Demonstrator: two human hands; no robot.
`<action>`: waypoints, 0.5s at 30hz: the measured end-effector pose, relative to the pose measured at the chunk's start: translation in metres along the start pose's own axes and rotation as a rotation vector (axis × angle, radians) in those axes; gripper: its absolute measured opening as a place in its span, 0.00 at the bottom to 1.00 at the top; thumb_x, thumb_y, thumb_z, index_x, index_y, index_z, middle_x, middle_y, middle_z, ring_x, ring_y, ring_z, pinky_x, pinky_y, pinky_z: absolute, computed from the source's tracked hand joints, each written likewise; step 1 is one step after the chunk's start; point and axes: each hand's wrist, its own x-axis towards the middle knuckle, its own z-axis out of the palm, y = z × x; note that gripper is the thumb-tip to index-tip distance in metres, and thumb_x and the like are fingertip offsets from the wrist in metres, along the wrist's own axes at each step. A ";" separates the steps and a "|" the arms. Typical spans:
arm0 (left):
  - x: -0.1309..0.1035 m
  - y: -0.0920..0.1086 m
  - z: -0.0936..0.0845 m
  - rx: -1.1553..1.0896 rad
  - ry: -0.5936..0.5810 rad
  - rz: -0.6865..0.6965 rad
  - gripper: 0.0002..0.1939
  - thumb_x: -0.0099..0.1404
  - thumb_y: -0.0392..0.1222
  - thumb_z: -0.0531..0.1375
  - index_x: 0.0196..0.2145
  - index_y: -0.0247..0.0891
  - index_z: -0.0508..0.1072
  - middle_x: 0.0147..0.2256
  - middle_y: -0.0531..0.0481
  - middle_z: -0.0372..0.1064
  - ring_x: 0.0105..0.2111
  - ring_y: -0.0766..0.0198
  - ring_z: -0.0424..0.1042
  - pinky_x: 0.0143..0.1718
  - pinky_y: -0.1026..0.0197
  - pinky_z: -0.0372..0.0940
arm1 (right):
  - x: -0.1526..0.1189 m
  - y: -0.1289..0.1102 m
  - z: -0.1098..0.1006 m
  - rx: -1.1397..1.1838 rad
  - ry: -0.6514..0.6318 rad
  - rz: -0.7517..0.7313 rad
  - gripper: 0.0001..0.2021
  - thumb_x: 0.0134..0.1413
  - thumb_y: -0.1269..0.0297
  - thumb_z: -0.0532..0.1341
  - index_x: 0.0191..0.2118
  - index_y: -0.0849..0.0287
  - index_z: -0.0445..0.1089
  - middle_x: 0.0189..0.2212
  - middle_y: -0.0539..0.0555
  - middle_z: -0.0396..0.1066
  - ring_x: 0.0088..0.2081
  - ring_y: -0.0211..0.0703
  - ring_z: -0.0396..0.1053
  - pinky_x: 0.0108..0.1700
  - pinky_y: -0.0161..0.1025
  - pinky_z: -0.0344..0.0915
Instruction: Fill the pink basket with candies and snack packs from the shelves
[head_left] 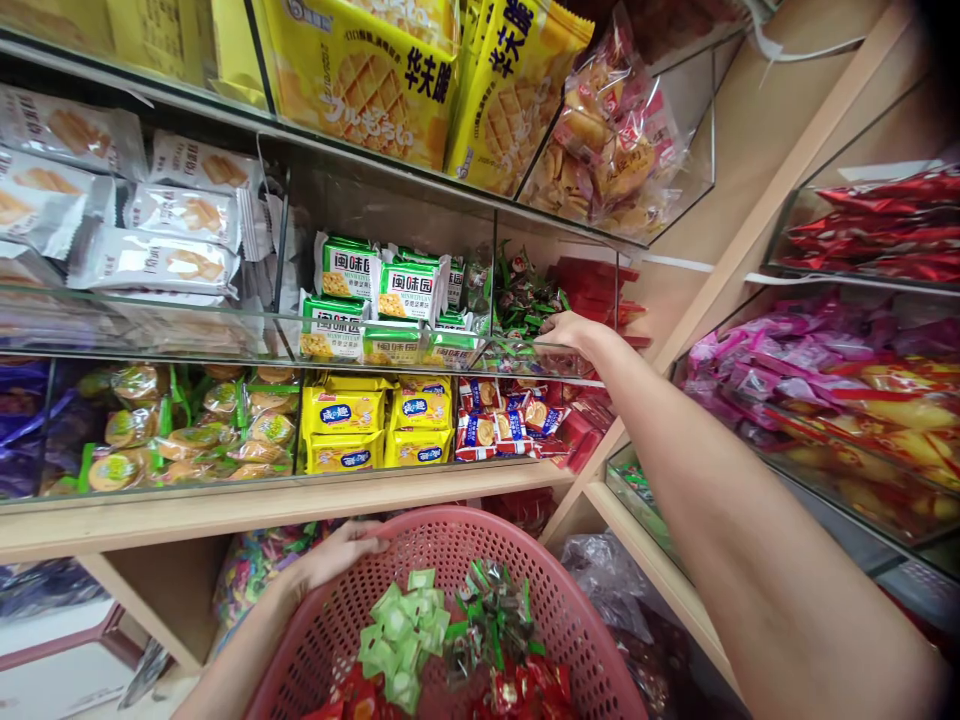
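Note:
My left hand (341, 552) grips the left rim of a pink perforated plastic basket (581, 590), fingers over its edge. Inside the basket lie pale green wrapped sweets (405, 635), dark sweets with green wrapper ends (495, 610) and red-wrapped sweets (529, 690). My right hand (568, 330) reaches over the glass front of a shelf compartment, among dark sweets with green wrapper ends (521, 290) like those in the basket. Its fingers are mostly hidden by the sweets and the glass, so whether they hold any I cannot make out.
Beside that compartment are green-and-white snack packets (409, 290) and, farther left, white-wrapped cakes (184, 215). Yellow waffle bags (367, 85) fill the shelf above. Below are yellow packets (341, 415) and blue-and-red biscuits (499, 425). A wooden upright (720, 270) and glass edges bound the right arm's space.

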 end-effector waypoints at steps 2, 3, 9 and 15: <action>0.001 -0.001 -0.001 0.006 0.000 0.003 0.17 0.52 0.47 0.59 0.37 0.34 0.75 0.35 0.49 0.75 0.39 0.57 0.69 0.44 0.59 0.60 | 0.001 0.000 -0.001 0.019 0.049 -0.001 0.07 0.36 0.71 0.60 0.28 0.61 0.70 0.15 0.46 0.62 0.18 0.36 0.61 0.21 0.33 0.61; 0.001 -0.002 -0.001 -0.001 -0.003 -0.002 0.17 0.52 0.47 0.59 0.38 0.34 0.74 0.35 0.49 0.75 0.39 0.57 0.69 0.44 0.59 0.60 | 0.001 0.000 -0.002 0.028 0.071 -0.002 0.07 0.36 0.71 0.60 0.28 0.61 0.70 0.16 0.46 0.62 0.19 0.35 0.62 0.22 0.33 0.62; 0.001 0.001 0.001 0.015 0.018 -0.029 0.19 0.51 0.47 0.60 0.39 0.35 0.74 0.36 0.49 0.75 0.39 0.57 0.70 0.44 0.59 0.60 | -0.005 0.002 -0.003 0.109 0.166 -0.024 0.08 0.37 0.71 0.61 0.30 0.64 0.72 0.17 0.47 0.62 0.20 0.32 0.60 0.23 0.29 0.60; -0.004 0.013 0.005 0.021 0.006 -0.037 0.20 0.50 0.49 0.60 0.39 0.34 0.74 0.35 0.50 0.75 0.38 0.57 0.69 0.43 0.60 0.60 | -0.023 -0.004 -0.008 0.164 0.045 -0.018 0.04 0.41 0.68 0.60 0.24 0.64 0.69 0.14 0.46 0.58 0.16 0.31 0.56 0.20 0.32 0.59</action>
